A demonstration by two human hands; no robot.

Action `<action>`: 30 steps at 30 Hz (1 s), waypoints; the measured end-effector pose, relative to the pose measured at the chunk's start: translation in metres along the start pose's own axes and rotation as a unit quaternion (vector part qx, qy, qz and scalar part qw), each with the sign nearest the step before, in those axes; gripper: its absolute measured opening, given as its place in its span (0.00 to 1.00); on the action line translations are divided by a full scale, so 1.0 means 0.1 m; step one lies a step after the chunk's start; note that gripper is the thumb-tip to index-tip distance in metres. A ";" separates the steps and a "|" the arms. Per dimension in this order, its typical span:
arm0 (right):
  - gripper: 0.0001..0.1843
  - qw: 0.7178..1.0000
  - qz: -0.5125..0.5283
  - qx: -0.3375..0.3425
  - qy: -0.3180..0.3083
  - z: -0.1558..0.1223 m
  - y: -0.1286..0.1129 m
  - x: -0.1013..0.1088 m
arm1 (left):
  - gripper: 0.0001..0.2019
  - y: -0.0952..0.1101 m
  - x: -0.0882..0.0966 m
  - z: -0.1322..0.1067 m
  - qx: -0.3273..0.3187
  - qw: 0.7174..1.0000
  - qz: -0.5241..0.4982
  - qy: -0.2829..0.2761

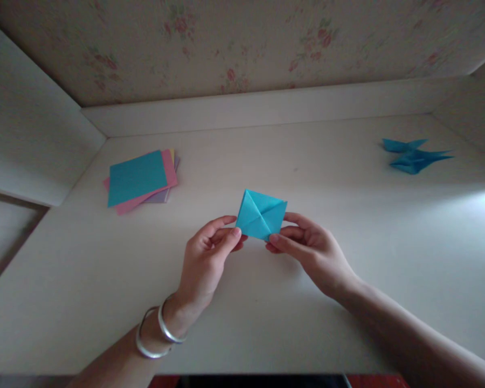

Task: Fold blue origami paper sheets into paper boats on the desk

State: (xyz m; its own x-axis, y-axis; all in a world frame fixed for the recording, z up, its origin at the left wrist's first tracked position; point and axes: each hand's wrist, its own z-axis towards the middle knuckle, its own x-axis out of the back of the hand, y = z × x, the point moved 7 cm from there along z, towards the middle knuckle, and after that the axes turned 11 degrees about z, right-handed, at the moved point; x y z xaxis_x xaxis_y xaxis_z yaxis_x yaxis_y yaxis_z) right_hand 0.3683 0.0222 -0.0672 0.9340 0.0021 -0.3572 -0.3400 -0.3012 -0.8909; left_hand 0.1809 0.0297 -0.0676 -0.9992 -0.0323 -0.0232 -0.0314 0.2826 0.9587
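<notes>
A small folded square of light blue origami paper [262, 214] is held up over the white table, with crossing creases on its face. My left hand [210, 248] pinches its lower left corner between thumb and fingers. At the lower right edge, my right hand [307, 245] grips the same paper, thumb in front and fingers behind. The back of the paper is hidden from me. Two silver bangles [156, 331] circle my left wrist.
On the left of the white table [242, 323] lies a stack of coloured paper sheets [137, 178], blue on top of pink, purple and yellow. Folded blue paper figures [416, 156] sit at the far right. A floral-patterned wall [234, 48] rises behind the table.
</notes>
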 end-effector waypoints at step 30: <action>0.14 0.981 -0.178 0.069 -0.041 -0.06 -0.07 0.03 | 0.06 0.36 -0.06 -0.09 -0.226 0.911 0.340 -0.057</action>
State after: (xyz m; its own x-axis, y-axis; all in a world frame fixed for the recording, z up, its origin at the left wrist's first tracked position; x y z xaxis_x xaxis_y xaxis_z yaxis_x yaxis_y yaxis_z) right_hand 0.3741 0.0184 -0.0602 0.9862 0.1623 -0.0324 -0.0104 -0.1347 -0.9908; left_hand 0.1858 0.0318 -0.0305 -0.7805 0.1103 0.6153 0.5836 -0.2242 0.7805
